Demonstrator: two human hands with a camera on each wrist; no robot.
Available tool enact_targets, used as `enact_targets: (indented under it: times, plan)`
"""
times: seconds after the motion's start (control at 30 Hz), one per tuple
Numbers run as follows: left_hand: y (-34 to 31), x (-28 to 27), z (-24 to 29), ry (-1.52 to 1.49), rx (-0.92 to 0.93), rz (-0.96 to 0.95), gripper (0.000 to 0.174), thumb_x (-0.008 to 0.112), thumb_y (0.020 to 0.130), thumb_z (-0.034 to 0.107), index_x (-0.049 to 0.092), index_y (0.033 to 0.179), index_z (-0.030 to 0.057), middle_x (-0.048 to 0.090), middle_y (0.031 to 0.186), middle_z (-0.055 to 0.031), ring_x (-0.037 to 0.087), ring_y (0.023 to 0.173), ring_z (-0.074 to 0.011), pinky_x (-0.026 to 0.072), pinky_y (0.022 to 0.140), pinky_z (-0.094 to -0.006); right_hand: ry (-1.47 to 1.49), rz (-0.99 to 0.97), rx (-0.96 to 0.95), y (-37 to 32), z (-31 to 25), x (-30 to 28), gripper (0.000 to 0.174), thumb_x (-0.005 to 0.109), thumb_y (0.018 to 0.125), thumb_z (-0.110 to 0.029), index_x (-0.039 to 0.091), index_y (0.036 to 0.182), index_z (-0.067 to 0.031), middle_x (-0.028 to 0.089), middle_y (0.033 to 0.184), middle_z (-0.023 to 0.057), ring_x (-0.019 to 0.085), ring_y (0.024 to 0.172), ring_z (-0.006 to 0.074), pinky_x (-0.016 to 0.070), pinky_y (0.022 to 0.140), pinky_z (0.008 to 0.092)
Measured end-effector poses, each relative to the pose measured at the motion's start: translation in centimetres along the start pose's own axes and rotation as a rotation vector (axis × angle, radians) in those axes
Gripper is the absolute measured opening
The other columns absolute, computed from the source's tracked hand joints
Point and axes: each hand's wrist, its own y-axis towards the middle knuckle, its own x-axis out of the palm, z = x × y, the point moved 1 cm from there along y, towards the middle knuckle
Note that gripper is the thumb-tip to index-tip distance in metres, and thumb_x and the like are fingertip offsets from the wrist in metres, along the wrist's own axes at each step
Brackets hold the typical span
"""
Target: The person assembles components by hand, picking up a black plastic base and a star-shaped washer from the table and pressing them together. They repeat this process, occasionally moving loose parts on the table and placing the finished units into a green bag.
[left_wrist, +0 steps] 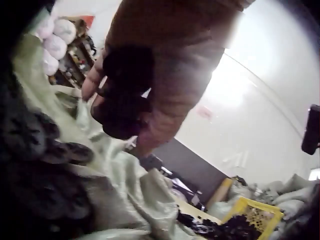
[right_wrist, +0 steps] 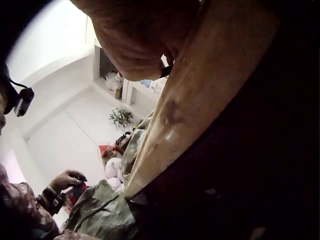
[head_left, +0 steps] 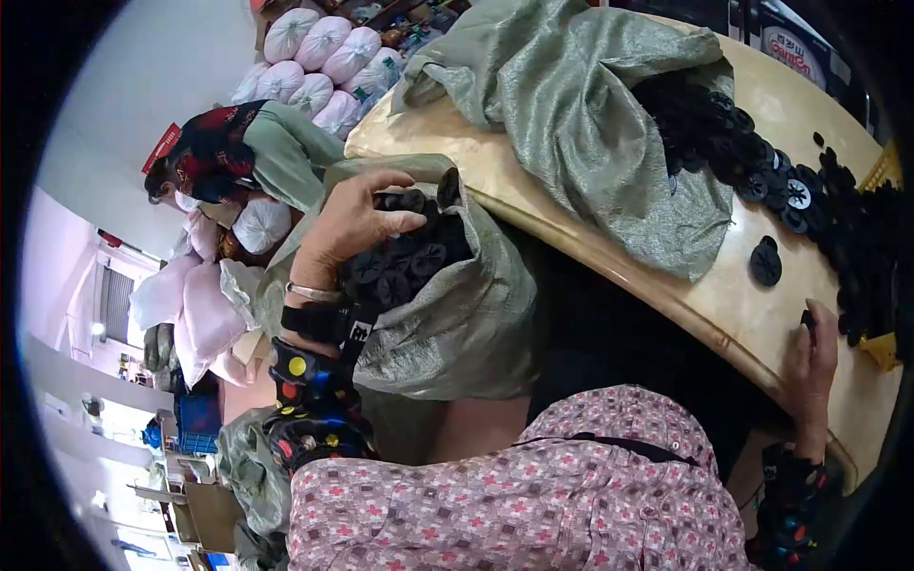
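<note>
My left hand [head_left: 357,224] is curled over the mouth of a green cloth sack [head_left: 457,324] full of black round parts [head_left: 405,262], and it grips a few of them. The left wrist view shows the left hand [left_wrist: 150,75] closed round dark pieces [left_wrist: 122,100] above the sack [left_wrist: 125,180]. My right hand [head_left: 814,366] rests at the near edge of the wooden table [head_left: 705,305], touching a black part by its fingertips; how its fingers lie is hard to see. A heap of black parts [head_left: 762,162] covers the table's far right.
A second green cloth [head_left: 590,114] lies spread across the table. One loose black disc [head_left: 764,262] sits alone on the wood. Another person [head_left: 238,157] stands at the back left beside white stuffed bags [head_left: 319,57]. A yellow crate [left_wrist: 255,217] shows in the left wrist view.
</note>
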Motion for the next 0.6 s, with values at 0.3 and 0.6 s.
enact_targets:
  times: [0.3,0.6]
  plan:
    - [1.7,10.9,16.3,-0.146,0.637,0.176,0.024,0.065,0.078,0.014,0.06,0.098,0.0028,0.057,0.109,-0.0163,0.058,0.094,-0.032,0.0473,0.08,-0.0385,0.028,0.032,-0.016,0.0,-0.9,-1.0,0.028,0.052,0.08,0.0,0.05,0.108,0.0003,0.051,0.104,0.0192,0.051,0.098,0.0348,0.0414,0.086,0.0362]
    - [6.2,9.1,1.2,0.079,0.383,0.663,0.03,0.058,0.083,0.023,0.052,0.107,0.0067,0.052,0.114,-0.0151,0.047,0.109,-0.0339,0.0332,0.096,-0.0439,0.025,0.051,0.037,-0.7,1.0,-0.2,0.028,0.043,0.085,-0.001,0.05,0.112,0.0022,0.05,0.113,0.0161,0.048,0.108,0.0296,0.0361,0.095,0.0347]
